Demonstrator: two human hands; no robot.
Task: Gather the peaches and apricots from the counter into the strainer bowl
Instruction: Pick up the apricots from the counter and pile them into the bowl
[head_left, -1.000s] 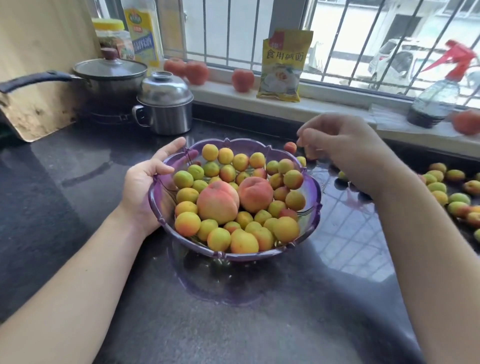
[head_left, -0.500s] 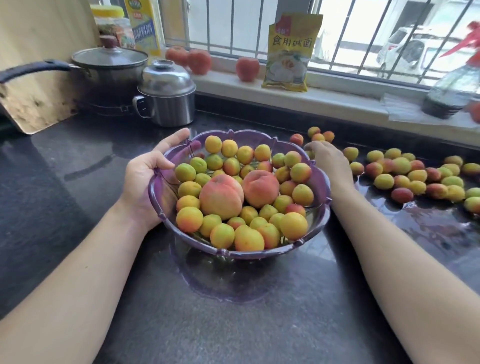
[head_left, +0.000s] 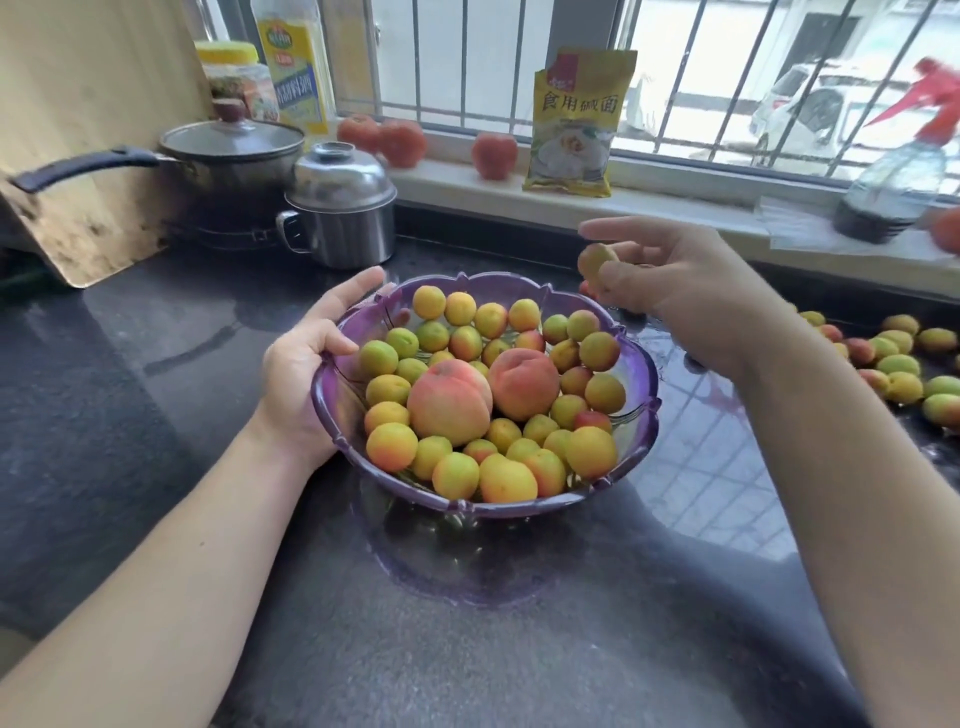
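The purple strainer bowl (head_left: 636, 415) sits on the dark counter (head_left: 156, 415), opening upward and nearly round, so no long axis stands out. It is heaped with apricots around two peaches (head_left: 449, 402). The left hand (head_left: 306, 364) grips the bowl's left rim, thumb hooked over the edge and fingers curved along the outside wall. Above the bowl's far right rim the right hand (head_left: 691, 291) pinches one apricot (head_left: 596, 264) between thumb and fingers, index finger extended; motion blur hides the fruit's orientation. Right of the bowl, more loose apricots (head_left: 898, 366) lie on the counter, partly hidden by the right forearm and cut off at the frame edge.
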